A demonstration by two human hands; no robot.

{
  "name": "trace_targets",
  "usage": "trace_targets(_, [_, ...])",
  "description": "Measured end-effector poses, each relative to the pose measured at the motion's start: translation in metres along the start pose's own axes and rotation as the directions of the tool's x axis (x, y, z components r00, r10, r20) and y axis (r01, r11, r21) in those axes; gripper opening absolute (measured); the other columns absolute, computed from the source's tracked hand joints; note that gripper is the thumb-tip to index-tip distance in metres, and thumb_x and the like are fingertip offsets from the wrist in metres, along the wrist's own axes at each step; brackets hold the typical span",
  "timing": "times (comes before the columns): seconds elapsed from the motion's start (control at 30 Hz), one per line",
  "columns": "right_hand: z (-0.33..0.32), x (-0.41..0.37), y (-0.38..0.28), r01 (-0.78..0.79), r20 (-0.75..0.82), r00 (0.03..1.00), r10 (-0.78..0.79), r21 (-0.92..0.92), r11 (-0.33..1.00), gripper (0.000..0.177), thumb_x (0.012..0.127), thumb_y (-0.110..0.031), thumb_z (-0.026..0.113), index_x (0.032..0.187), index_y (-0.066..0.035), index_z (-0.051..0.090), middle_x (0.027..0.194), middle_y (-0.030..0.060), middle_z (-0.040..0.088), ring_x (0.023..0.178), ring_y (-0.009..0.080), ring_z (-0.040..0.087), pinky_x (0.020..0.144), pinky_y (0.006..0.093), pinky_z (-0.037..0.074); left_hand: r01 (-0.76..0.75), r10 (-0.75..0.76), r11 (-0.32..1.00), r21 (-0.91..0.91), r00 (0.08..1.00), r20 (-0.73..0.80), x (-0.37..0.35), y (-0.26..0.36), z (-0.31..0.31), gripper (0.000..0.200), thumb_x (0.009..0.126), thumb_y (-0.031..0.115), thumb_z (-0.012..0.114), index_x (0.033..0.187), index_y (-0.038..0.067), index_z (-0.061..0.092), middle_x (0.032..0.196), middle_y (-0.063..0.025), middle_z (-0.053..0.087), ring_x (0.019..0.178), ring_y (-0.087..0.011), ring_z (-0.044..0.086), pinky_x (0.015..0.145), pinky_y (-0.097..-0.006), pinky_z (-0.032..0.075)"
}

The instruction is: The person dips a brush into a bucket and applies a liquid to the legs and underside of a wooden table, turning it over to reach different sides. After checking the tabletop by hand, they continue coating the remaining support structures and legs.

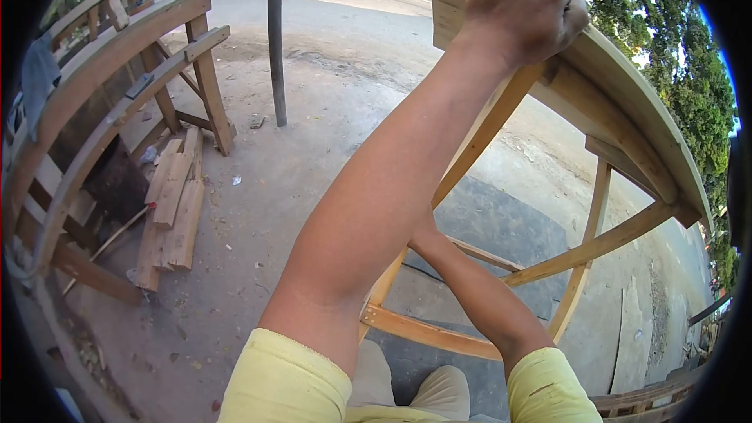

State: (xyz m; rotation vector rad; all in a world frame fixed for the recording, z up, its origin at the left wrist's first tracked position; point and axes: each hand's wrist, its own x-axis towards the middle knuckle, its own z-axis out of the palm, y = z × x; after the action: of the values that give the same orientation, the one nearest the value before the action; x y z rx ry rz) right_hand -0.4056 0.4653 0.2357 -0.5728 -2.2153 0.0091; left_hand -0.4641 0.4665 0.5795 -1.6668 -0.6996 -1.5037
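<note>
A wooden table [627,102] is tilted, its top at the upper right with part of the underside showing. Its legs and crossbars [439,332] reach down toward the person's knees. My left hand [526,8] is closed over the upper edge of the tabletop, knuckles up. The left forearm crosses in front of the frame. My right hand [423,229] lies beside a table leg, mostly behind the left forearm; only the part near the wrist shows and its fingers are hidden.
Wooden frames [200,70] stand at the left, a grey cloth [39,78] hanging there. Wood blocks [176,211] are stacked on the ground. A dark pole [276,47] rises ahead. Under the table is a dark flat sheet [509,219]. A slatted wooden piece [646,399] sits at the lower right.
</note>
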Motion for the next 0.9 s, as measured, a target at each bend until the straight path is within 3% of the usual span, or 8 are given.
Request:
trace_targets(0.13, [0.009, 0.038, 0.032, -0.225, -0.012, 0.974, 0.228, 0.122, 0.967, 0.015, 0.077, -0.002, 0.062, 0.089, -0.007, 0.069, 0.101, 0.0059, 0.059, 0.096, 0.0297, 0.054, 0.085, 0.0447, 0.045, -0.009, 0.009, 1.000, -0.022, 1.000, 0.009, 0.001, -0.001, 0.000, 0.037, 0.096, 0.028, 0.051, 0.069, 0.010, 0.068, 0.069, -0.0135, 0.068, 0.069, -0.0299, 0.065, 0.077, -0.0426, 0.045])
trace_targets(0.2, [0.008, 0.060, 0.050, -0.130, 0.026, 0.988, 0.154, -0.407, 0.904, 0.015, 0.081, -0.004, 0.061, 0.093, -0.007, 0.070, 0.102, 0.0074, 0.061, 0.100, 0.0315, 0.053, 0.087, 0.0469, 0.044, -0.005, 0.005, 0.999, -0.039, 1.000, 0.014, 0.001, -0.002, 0.001, 0.037, 0.096, 0.028, 0.051, 0.069, 0.010, 0.068, 0.069, -0.0134, 0.068, 0.069, -0.0296, 0.066, 0.076, -0.0424, 0.045])
trace_targets(0.3, [0.017, 0.082, 0.063, -0.193, -0.147, 0.978, 0.147, -0.374, 0.907, 0.018, 0.084, -0.007, 0.059, 0.098, -0.006, 0.070, 0.104, 0.0082, 0.062, 0.102, 0.0330, 0.053, 0.088, 0.0472, 0.043, 0.005, -0.004, 1.000, -0.029, 0.999, 0.035, 0.003, -0.001, 0.002, 0.036, 0.096, 0.028, 0.051, 0.069, 0.011, 0.068, 0.069, -0.0134, 0.068, 0.070, -0.0293, 0.066, 0.077, -0.0424, 0.045])
trace_targets(0.43, [0.015, 0.060, 0.029, -0.239, -0.029, 0.968, 0.250, -0.418, 0.877, 0.020, 0.086, -0.008, 0.058, 0.100, -0.005, 0.070, 0.108, 0.0074, 0.062, 0.101, 0.0334, 0.053, 0.088, 0.0474, 0.042, 0.007, -0.006, 0.999, -0.041, 1.000, 0.027, 0.002, -0.004, 0.003, 0.037, 0.095, 0.028, 0.051, 0.067, 0.010, 0.068, 0.068, -0.0134, 0.069, 0.070, -0.0294, 0.066, 0.077, -0.0429, 0.045])
trace_targets(0.5, [0.020, 0.029, 0.017, -0.315, 0.017, 0.949, 0.315, 0.054, 0.948, 0.021, 0.084, -0.007, 0.059, 0.102, -0.006, 0.071, 0.110, 0.0060, 0.061, 0.100, 0.0328, 0.053, 0.088, 0.0473, 0.041, 0.000, 0.000, 0.999, -0.050, 1.000, 0.004, 0.001, -0.004, 0.004, 0.038, 0.095, 0.028, 0.051, 0.067, 0.010, 0.068, 0.068, -0.0133, 0.069, 0.070, -0.0296, 0.066, 0.078, -0.0431, 0.045])
trace_targets(0.73, [0.000, -0.025, -0.050, -0.320, 0.063, 0.947, 0.315, 0.114, 0.940, 0.027, 0.081, -0.005, 0.059, 0.100, -0.015, 0.074, 0.110, 0.0050, 0.061, 0.100, 0.0319, 0.053, 0.087, 0.0475, 0.042, -0.014, 0.013, 0.999, -0.039, 1.000, -0.029, 0.001, -0.005, 0.006, 0.040, 0.096, 0.029, 0.050, 0.067, 0.009, 0.069, 0.068, -0.0139, 0.069, 0.071, -0.0303, 0.066, 0.081, -0.0442, 0.046])
trace_targets(0.83, [-0.013, -0.030, -0.070, -0.281, 0.178, 0.947, 0.268, 0.050, 0.959, 0.029, 0.081, -0.004, 0.057, 0.100, -0.016, 0.075, 0.106, 0.0059, 0.062, 0.099, 0.0317, 0.054, 0.089, 0.0480, 0.043, -0.014, 0.012, 0.999, -0.049, 0.999, -0.035, 0.001, -0.003, 0.003, 0.040, 0.096, 0.028, 0.049, 0.067, 0.009, 0.069, 0.068, -0.0141, 0.069, 0.071, -0.0303, 0.066, 0.082, -0.0444, 0.046])
trace_targets(0.9, [-0.020, -0.019, -0.068, -0.271, 0.184, 0.952, 0.243, 0.146, 0.951, 0.032, 0.081, -0.003, 0.058, 0.103, -0.018, 0.076, 0.101, 0.0067, 0.063, 0.097, 0.0313, 0.054, 0.090, 0.0477, 0.044, -0.014, 0.013, 0.999, -0.031, 0.999, -0.032, 0.002, -0.003, 0.001, 0.040, 0.096, 0.028, 0.049, 0.067, 0.009, 0.069, 0.068, -0.0140, 0.069, 0.071, -0.0304, 0.066, 0.082, -0.0444, 0.046])
